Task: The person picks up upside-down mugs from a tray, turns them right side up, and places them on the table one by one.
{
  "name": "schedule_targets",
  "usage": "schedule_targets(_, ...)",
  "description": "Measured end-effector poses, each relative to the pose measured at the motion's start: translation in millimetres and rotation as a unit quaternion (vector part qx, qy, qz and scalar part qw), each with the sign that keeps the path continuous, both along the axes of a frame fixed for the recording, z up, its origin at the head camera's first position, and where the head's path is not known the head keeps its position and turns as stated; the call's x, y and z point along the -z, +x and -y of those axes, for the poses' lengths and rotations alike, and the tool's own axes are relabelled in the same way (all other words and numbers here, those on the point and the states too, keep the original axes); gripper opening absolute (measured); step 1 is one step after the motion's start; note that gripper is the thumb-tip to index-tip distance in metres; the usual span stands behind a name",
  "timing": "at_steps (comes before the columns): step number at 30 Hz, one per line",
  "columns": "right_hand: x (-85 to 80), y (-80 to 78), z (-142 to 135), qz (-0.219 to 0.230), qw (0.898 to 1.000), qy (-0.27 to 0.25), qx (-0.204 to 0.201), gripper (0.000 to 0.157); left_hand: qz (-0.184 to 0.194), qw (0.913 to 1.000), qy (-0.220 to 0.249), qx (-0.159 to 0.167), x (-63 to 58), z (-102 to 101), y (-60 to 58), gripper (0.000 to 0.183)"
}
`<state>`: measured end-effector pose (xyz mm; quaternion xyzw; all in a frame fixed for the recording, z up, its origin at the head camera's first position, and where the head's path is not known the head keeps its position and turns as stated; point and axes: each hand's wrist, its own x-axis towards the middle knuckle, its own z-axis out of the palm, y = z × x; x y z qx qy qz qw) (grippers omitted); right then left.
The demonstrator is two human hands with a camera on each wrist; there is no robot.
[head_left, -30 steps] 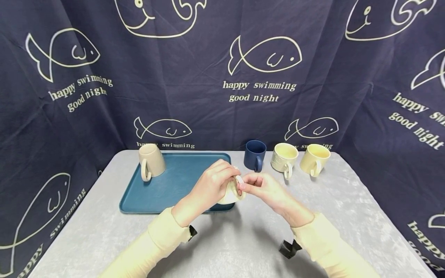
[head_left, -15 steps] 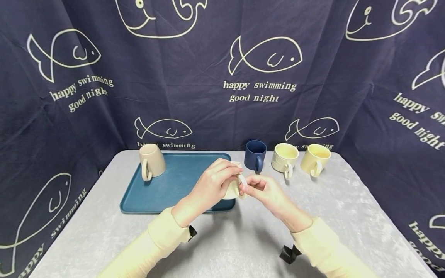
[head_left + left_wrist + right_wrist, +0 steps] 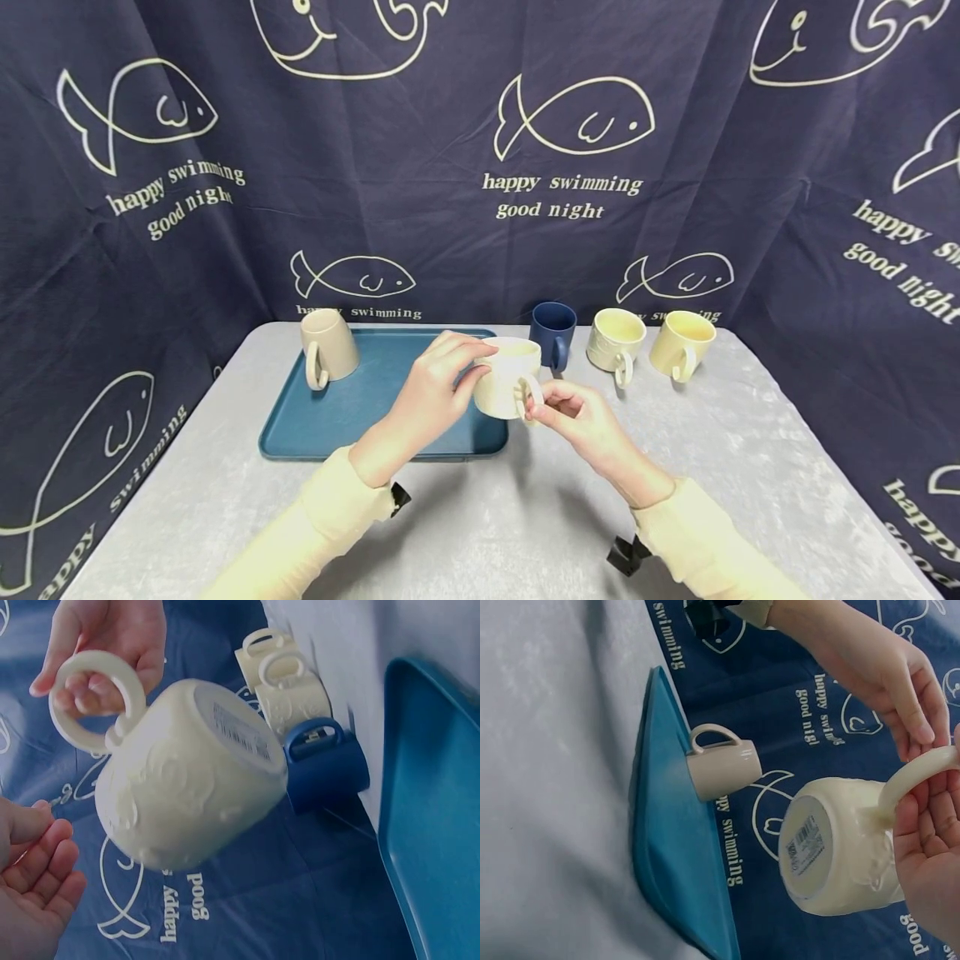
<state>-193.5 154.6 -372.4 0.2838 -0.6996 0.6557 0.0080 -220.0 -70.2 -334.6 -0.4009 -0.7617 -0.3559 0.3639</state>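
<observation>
My right hand (image 3: pixel 576 417) grips the handle of a cream mug (image 3: pixel 507 379) with raised relief, holding it up over the right edge of the blue-green tray (image 3: pixel 390 400). In the left wrist view the cream mug (image 3: pixel 191 780) shows its base with a barcode label. My left hand (image 3: pixel 438 383) is at the mug's left side; in the left wrist view this left hand (image 3: pixel 34 870) is apart from it, fingers loosely bent and holding nothing. The right wrist view has my right hand (image 3: pixel 937 847) at the handle and my left hand (image 3: pixel 900 690) close by.
A beige mug (image 3: pixel 330 346) stands at the tray's back left corner. Along the table's back right stand a navy mug (image 3: pixel 551 333), a cream embossed mug (image 3: pixel 613 342) and a pale yellow mug (image 3: pixel 681 346). A dark fish-print curtain (image 3: pixel 420 183) hangs behind the table.
The cream mug, earlier tilted and mostly hidden behind my left hand, is now nearly upright in view. My left hand has let go and moved left; my right hand keeps the handle.
</observation>
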Motion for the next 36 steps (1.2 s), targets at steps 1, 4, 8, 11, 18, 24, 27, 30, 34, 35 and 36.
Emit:
schedule_targets(1,1.2,-0.2,-1,-0.002,1.000,-0.002,0.001,0.014,0.005,1.0000,0.005,-0.005,0.5,2,-0.2,0.021)
schedule_targets(4,4.5,-0.9,-3,-0.012,1.000,-0.007,0.001,0.013,0.006,0.9995,0.019,-0.022,2.6,9,-1.4,0.022)
schedule_targets(8,9.4,-2.3,-7,-0.036,0.999,0.000,0.009,0.009,0.008,0.9986,0.032,-0.041,5.8,19,-2.8,0.023)
schedule_targets(11,12.7,-2.9,-10,-0.050,0.999,0.008,0.017,0.004,0.013,0.9977,0.038,-0.054,8.9,27,-4.1,0.024)
schedule_targets(18,20.6,-1.3,-18,-0.057,0.998,0.014,0.031,0.004,0.013,0.9938,0.045,-0.101,17.1,47,-9.6,0.024)
schedule_targets(24,26.0,-1.4,-26,-0.059,0.997,0.019,0.042,0.006,0.014,0.9869,0.058,-0.150,21.2,69,-14.6,0.024)
schedule_targets(27,29.3,-2.4,-30,-0.063,0.997,0.021,0.046,0.005,0.025,0.9821,0.061,-0.177,23.0,81,-15.6,0.024)
schedule_targets(30,33.0,-3.0,-34,-0.061,0.997,0.020,0.047,0.005,0.030,0.9768,0.064,-0.202,24.8,93,-17.3,0.024)
schedule_targets(34,38.1,-3.7,-38,-0.051,0.997,0.016,0.050,0.005,0.039,0.9703,0.077,-0.226,28.2,108,-21.4,0.024)
schedule_targets(35,39.4,-4.0,-39,-0.049,0.997,0.015,0.053,0.005,0.042,0.9687,0.083,-0.230,29.4,112,-22.5,0.024)
schedule_targets(36,40.9,-4.4,-40,-0.048,0.997,0.015,0.056,0.005,0.045,0.9670,0.085,-0.236,30.9,116,-23.8,0.024)
